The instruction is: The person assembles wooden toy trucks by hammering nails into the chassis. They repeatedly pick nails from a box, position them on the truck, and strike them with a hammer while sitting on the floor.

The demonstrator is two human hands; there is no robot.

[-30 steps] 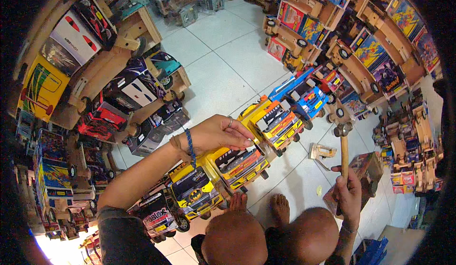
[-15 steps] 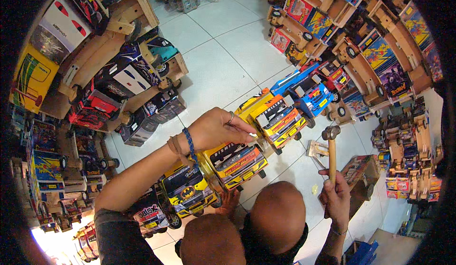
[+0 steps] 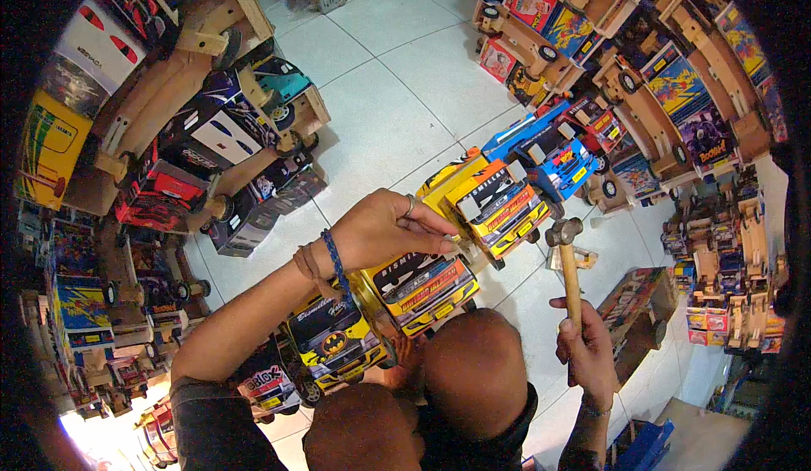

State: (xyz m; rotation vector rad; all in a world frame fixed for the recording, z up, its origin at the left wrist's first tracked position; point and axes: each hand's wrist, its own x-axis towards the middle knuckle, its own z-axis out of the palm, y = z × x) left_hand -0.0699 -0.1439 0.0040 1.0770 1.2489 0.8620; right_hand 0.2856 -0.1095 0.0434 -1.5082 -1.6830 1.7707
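Note:
My left hand (image 3: 390, 233) reaches over a yellow toy truck (image 3: 427, 298), thumb and fingers pinched together beside its cab roof. Whatever is between those fingertips is too small to make out. Just beyond them stands a second yellow toy truck (image 3: 500, 213) with a dark windscreen. My right hand (image 3: 589, 353) grips the wooden handle of a hammer (image 3: 572, 277), its metal head up, over the floor to the right of the trucks. A yellow-and-black toy truck (image 3: 338, 336) is partly covered by my left forearm.
A blue toy truck (image 3: 557, 167) continues the row toward the far right. Below the hammer head lies a small wooden piece (image 3: 583, 258). A long wooden toy body (image 3: 634, 315) rests at right. Stacked toy trucks (image 3: 228, 146) line the left. My knees (image 3: 473, 357) are close in front.
The hammer has come left and down, nearer the yellow trucks, with my right hand still around it. My left hand stays pinched in nearly the same place. My knees have shifted slightly left.

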